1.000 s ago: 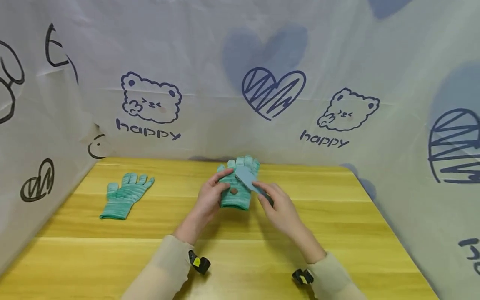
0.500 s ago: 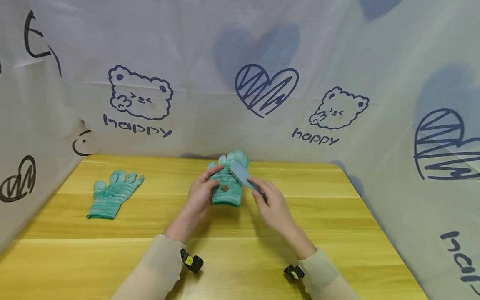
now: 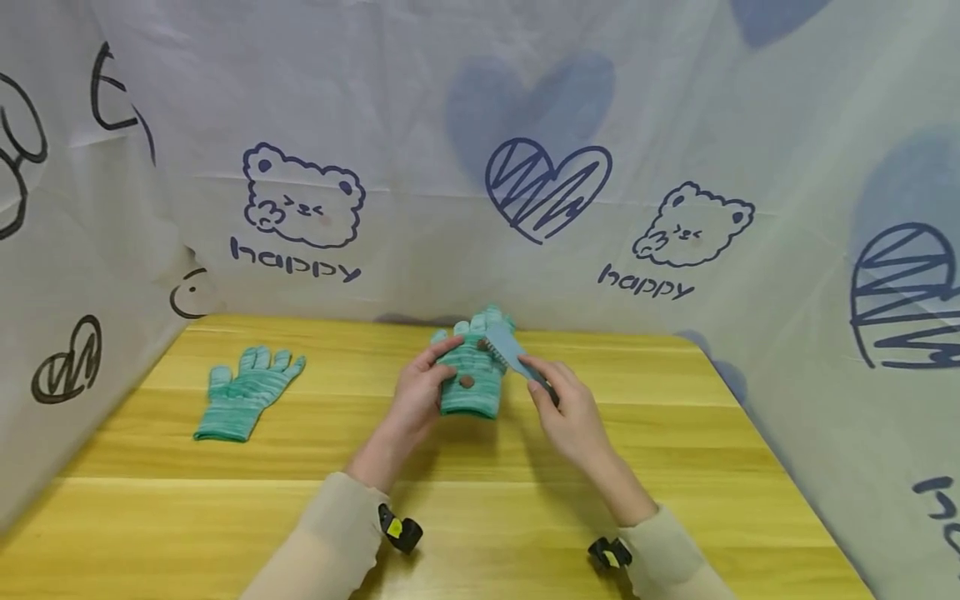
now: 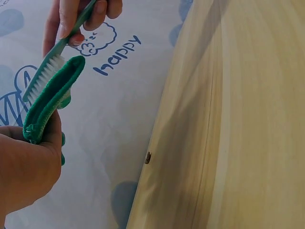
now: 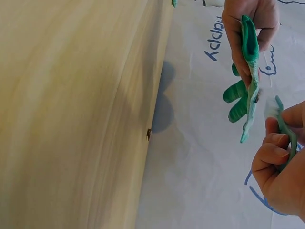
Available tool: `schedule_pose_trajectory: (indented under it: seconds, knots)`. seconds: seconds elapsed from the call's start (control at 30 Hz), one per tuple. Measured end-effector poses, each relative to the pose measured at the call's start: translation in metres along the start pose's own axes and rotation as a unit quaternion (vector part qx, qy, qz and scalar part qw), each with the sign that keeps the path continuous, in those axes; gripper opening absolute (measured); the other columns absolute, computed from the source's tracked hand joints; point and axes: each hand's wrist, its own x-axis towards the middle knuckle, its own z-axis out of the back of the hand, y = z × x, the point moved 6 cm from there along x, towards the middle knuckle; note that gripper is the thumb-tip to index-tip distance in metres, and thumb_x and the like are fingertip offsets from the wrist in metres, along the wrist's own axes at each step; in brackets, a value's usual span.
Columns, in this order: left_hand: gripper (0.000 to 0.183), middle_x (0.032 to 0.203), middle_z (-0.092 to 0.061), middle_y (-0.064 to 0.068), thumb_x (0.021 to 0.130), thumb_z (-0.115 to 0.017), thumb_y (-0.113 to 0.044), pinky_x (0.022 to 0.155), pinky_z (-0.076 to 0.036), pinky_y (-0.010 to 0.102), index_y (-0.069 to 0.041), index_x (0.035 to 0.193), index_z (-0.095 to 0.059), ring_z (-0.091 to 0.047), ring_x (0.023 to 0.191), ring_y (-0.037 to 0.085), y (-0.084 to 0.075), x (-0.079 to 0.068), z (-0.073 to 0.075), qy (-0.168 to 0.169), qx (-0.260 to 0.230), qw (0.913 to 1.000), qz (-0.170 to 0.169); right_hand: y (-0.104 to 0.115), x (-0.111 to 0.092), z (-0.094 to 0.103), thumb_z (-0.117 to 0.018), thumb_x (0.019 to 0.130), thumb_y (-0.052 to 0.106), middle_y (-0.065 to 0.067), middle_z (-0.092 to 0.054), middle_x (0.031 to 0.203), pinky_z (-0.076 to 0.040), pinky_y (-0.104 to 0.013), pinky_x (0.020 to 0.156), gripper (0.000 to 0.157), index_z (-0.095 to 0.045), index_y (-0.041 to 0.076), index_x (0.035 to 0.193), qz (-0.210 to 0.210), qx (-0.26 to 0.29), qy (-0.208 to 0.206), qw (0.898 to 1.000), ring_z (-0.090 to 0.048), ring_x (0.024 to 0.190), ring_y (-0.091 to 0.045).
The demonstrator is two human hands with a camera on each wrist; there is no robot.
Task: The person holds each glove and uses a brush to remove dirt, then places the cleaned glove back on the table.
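In the head view, the left hand (image 3: 420, 392) grips a green-and-white streaked knitted glove (image 3: 480, 400) by its left side, holding it up over the far part of a yellow wood-grain table (image 3: 675, 483), its fingers pointing toward the backdrop. The right hand (image 3: 573, 417) grips the handle of a pale blue-grey brush with white bristles (image 3: 504, 342), whose head covers part of the glove below its fingers. Two round brown spots show on the glove: a lower one (image 3: 467, 382) near the cuff and an upper one (image 3: 482, 343) beside the bristles. A matching green knitted glove (image 3: 243, 400) lies flat on the table, well apart to the left. A white cloth backdrop (image 3: 420, 108) with blue hearts, bear faces and "happy" lettering stands behind the table. Beige sleeves (image 3: 330, 529) and black wrist devices (image 3: 401, 532) show below the hands.

In the left wrist view, the held glove's cuff opening faces the camera and hides part of the bristles; the right hand's fingers curl round the handle.

In the right wrist view, the held glove appears edge-on, with the bristles just beside its face, a narrow gap between them. A small dark mark (image 5: 148, 134) shows at the table's edge.
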Motion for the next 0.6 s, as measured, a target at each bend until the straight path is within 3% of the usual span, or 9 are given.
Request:
schedule_pose_trajectory:
  seconds: [0.2,0.37,0.6]
  knots:
    - [0.053,0.137,-0.051,0.021,0.099,-0.046,0.005,0.069,-0.055,0.028,-0.007,0.15,-0.055,-0.063,0.082,0.017,0.006,-0.002,-0.001,-0.005,0.015,0.9999,0.006,0.002,-0.003,0.001,-0.059,0.104,0.004,-0.016,-0.066,0.11,-0.045,-0.026,0.063,0.038,-0.065,0.01,0.141,0.01,0.008,-0.008,1.0,-0.052,0.077,-0.018]
    - [0.053,0.136,-0.052,0.021,0.099,-0.046,0.005,0.069,-0.056,0.028,-0.006,0.15,-0.055,-0.064,0.08,0.016,0.008,-0.003,-0.002,-0.003,0.014,0.9999,0.009,0.004,-0.004,-0.003,-0.06,0.104,0.006,-0.01,-0.066,0.11,-0.046,-0.027,0.062,0.037,-0.065,0.012,0.14,0.013,-0.007,0.003,1.0,-0.053,0.076,-0.016]
    - [0.053,0.133,-0.054,0.019,0.095,-0.05,0.005,0.068,-0.055,0.027,-0.002,0.147,-0.054,-0.063,0.075,0.014,0.008,-0.002,-0.006,0.005,0.003,1.0,0.0,0.007,-0.003,-0.009,-0.059,0.105,0.009,-0.007,-0.068,0.122,-0.051,-0.035,0.077,0.038,-0.064,0.015,0.142,0.016,-0.026,0.039,0.999,-0.058,0.091,-0.017]
